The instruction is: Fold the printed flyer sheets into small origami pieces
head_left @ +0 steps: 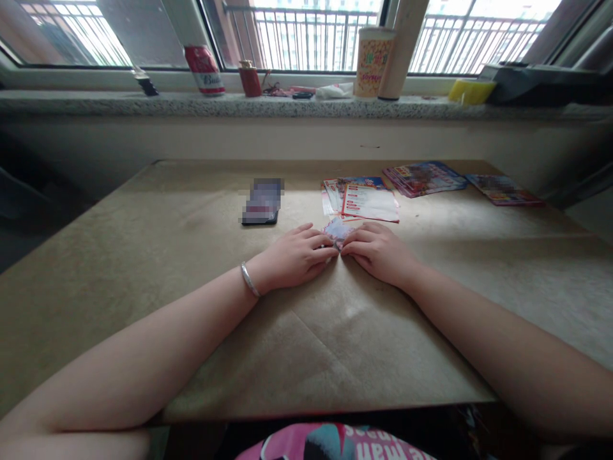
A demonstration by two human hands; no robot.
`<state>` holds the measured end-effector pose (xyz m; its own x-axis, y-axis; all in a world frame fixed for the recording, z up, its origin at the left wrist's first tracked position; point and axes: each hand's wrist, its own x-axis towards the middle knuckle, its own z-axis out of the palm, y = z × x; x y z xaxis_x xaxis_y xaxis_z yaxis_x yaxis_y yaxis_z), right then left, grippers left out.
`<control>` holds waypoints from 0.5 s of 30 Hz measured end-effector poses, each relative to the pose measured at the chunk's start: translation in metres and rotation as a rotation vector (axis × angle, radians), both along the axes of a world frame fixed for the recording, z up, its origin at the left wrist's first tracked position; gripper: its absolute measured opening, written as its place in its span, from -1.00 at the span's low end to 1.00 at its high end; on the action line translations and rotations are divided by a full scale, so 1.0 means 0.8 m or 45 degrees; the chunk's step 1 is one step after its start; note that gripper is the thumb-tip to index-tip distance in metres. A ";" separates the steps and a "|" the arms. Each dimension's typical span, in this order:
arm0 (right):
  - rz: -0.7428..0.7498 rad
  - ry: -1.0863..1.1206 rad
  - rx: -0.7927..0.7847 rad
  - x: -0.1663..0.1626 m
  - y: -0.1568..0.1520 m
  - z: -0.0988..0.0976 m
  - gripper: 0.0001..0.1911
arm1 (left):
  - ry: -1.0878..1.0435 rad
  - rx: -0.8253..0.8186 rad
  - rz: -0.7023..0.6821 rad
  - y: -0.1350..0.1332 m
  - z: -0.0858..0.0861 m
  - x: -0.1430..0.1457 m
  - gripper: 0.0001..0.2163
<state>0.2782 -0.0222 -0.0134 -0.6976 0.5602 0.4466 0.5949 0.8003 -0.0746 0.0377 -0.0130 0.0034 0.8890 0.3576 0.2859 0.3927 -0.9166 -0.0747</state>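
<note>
A small printed paper (337, 231), pale blue and pink, lies on the table between my two hands. My left hand (306, 252), with a silver bracelet (249, 279) at its wrist, has its fingers closed on the paper's left and near edge. From the other side my right hand (376, 250) pinches the right and near edge, its fingertips almost meeting the left ones. Much of the paper is hidden under the fingers, so I cannot tell how it is folded. Just beyond it rest several loose printed sheets (368, 202), the top one white with red marks.
A phone (262, 203) lies left of the sheets. Farther right are a fanned stack of colourful leaflets (424, 177) and another leaflet pile (502, 190). Along the windowsill (297, 108) stand a red can (204, 70), a red bottle (249, 79), a paper cup (373, 64) and a yellow object (472, 91).
</note>
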 end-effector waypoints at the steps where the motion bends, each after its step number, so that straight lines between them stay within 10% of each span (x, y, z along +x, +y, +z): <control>1: -0.004 -0.011 0.001 0.000 0.000 0.000 -0.75 | 0.001 -0.007 -0.002 0.000 0.000 0.000 -0.73; 15: -0.022 0.002 -0.117 0.008 -0.001 0.005 -0.75 | -0.021 -0.059 0.001 0.005 -0.008 0.002 -0.74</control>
<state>0.2843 -0.0230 -0.0091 -0.6869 0.6106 0.3941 0.6081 0.7799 -0.1484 0.0389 -0.0092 -0.0031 0.8840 0.3714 0.2838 0.3942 -0.9187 -0.0256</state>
